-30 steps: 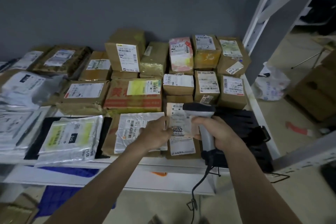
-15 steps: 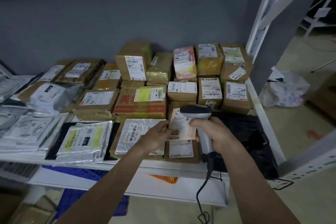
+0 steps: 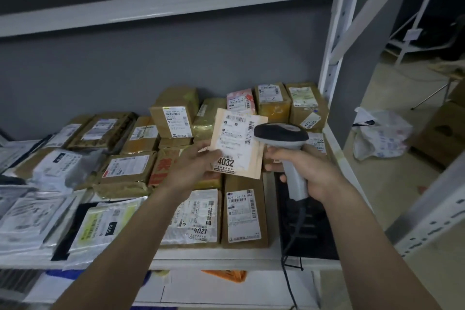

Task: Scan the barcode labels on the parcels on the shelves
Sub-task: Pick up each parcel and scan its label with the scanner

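Observation:
My left hand [image 3: 193, 166] holds a flat tan parcel [image 3: 239, 143] up above the shelf, its white barcode label with "4032" facing me. My right hand [image 3: 309, 171] grips the handle of a grey corded barcode scanner [image 3: 281, 133], whose dark head sits just right of the parcel's label. Below the raised parcel lie a brown box with a white label [image 3: 244, 216] and a parcel marked "4021" [image 3: 196, 219]. Many more labelled cardboard boxes, such as one upright box [image 3: 173, 116], fill the back of the shelf.
White and grey plastic mailers [image 3: 37, 214] lie at the shelf's left. A black tray [image 3: 314, 229] sits at the right end, with the scanner cable hanging past the white shelf edge [image 3: 226, 262]. A white upright [image 3: 334, 40] and a plastic bag [image 3: 380, 133] are to the right.
My left hand has lifted the "4032" parcel off the stack and tilted it towards me; the scanner has risen with it. The view has tipped upward, showing the shelf above.

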